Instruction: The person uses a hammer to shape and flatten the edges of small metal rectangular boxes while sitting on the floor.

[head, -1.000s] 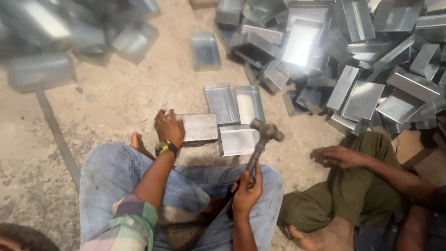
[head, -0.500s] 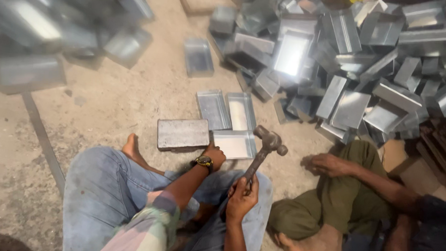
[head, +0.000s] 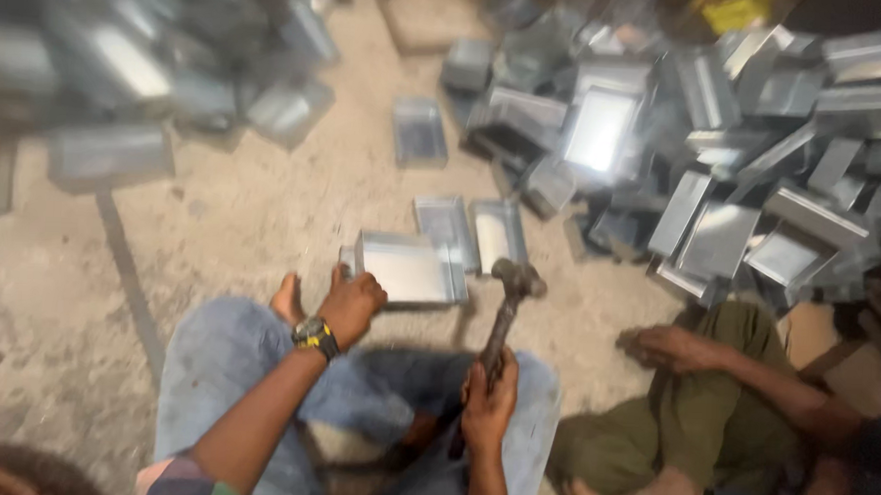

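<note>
The left hand [head: 351, 305], with a dark and yellow wristwatch [head: 315, 335] on its wrist, is curled over the near left corner of a shallow rectangular metal tray [head: 407, 271], gripping it where it lies open side up on the floor just beyond the person's knees. The right hand [head: 488, 403] is closed around the lower part of a hammer [head: 505, 315] handle, holding the tool upright so that its dark metal head sits just to the right of the gripped tray, near the tray's right edge; whether the head touches the tray cannot be told through the blur. Both hands work above the person's legs in blue jeans [head: 220, 362], and a bare foot [head: 287, 298] shows just left of the left hand. Two more open trays [head: 471, 231] lie side by side directly beyond the held one, and a single tray [head: 419, 133] lies farther off, apart from the others. The floor [head: 254, 220] is rough, dusty concrete, with a dark line running diagonally down the left side. A big jumbled heap of shiny trays [head: 722, 161] fills the far right, and a second, blurred heap [head: 121, 75] fills the far left. At the near right a second person sits on the floor in olive trousers [head: 690, 427], one hand [head: 669, 349] resting on the knee.
</note>
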